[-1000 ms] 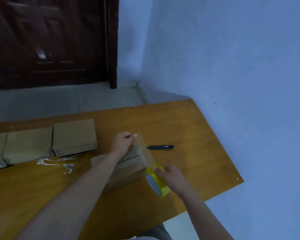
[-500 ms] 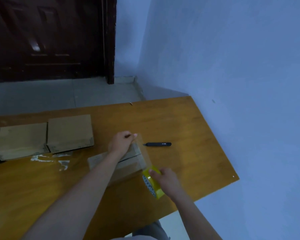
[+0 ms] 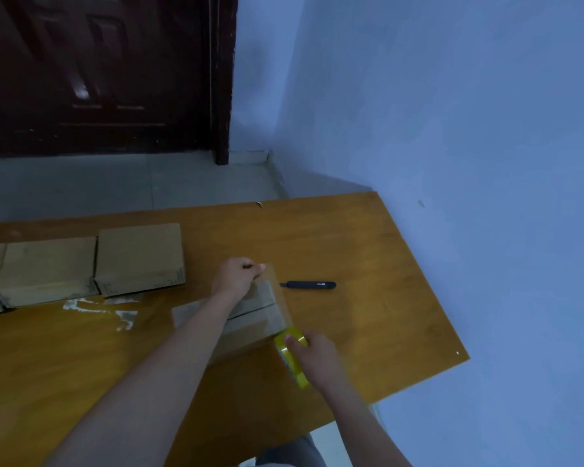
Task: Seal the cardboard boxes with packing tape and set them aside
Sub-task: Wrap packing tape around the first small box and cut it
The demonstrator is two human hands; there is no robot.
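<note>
At frame centre, the left hand (image 3: 237,277) pinches the free end of a clear tape strip (image 3: 279,299) over the far edge of a cardboard box (image 3: 250,316). The strip runs down-right across the box to a yellow tape roll (image 3: 292,357), which the right hand (image 3: 316,357) grips with curled fingers. Just right of the strip lies a black utility knife (image 3: 309,285). Three flat boxes (image 3: 139,257) line the wooden table (image 3: 368,264) at left.
</note>
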